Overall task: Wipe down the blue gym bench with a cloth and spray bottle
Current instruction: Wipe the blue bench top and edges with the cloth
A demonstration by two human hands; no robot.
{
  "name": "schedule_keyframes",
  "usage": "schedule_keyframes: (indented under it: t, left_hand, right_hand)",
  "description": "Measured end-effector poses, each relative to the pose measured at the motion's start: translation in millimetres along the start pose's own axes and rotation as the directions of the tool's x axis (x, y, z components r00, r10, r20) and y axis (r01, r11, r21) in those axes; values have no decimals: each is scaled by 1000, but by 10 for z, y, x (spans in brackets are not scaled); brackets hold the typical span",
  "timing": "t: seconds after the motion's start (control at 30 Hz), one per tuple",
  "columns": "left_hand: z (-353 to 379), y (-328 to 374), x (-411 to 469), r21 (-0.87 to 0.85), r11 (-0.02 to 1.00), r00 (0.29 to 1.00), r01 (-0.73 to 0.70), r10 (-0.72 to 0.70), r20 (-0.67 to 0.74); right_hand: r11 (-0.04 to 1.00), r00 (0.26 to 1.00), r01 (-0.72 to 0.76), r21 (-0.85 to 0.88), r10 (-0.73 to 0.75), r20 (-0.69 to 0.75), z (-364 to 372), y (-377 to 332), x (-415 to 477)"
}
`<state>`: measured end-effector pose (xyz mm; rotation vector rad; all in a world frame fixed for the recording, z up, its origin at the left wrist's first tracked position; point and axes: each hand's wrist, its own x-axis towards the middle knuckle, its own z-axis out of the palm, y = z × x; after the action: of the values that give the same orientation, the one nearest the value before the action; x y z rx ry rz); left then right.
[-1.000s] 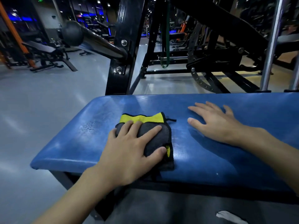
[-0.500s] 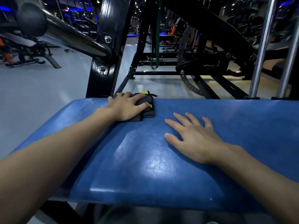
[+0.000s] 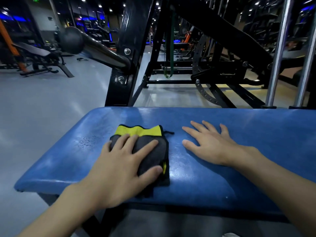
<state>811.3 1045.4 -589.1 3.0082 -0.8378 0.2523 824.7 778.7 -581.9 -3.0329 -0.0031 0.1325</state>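
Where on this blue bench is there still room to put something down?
Bare: on the bench, the right end past the right hand, and the droplet-speckled left end beside the cloth. Crowded: the middle, where the left hand presses the cloth.

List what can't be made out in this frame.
Spray bottle: nowhere in the head view.
Cloth: largely covered by the left hand.
Bench: right end cut off by the frame edge.
Background machines: too dark to identify.

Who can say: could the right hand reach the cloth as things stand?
Probably yes: the right hand rests on the blue bench beside the cloth, nothing between; the left hand presses it.
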Motion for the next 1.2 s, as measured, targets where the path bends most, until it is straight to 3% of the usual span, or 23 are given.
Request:
schedule_keyframes:
  t: [0.2,0.33,0.63,0.8,1.2]
  left_hand:
    - [-32,-29,136,-5,998,997,67,-67,31]
    - [47,-217,706,-67,993,995,95,-93,32]
    - [237,-622,2026,-78,979,977,186,-177,118]
    - [207,-546,1708,-72,985,985,154,-147,96]
    - [-42,-272,-66,16,999,999,41,-41,27]
  right_hand:
    - [991,995,84,100,-78,-65,-10,-261,80]
    - [996,996,89,8,-89,-15,100,-299,145]
    - [997,997,79,10,-79,-7,102,-293,167]
    - [996,996,89,30,-88,-24,113,-279,167]
    - [996,996,83,27,-82,-42,62,-309,93]
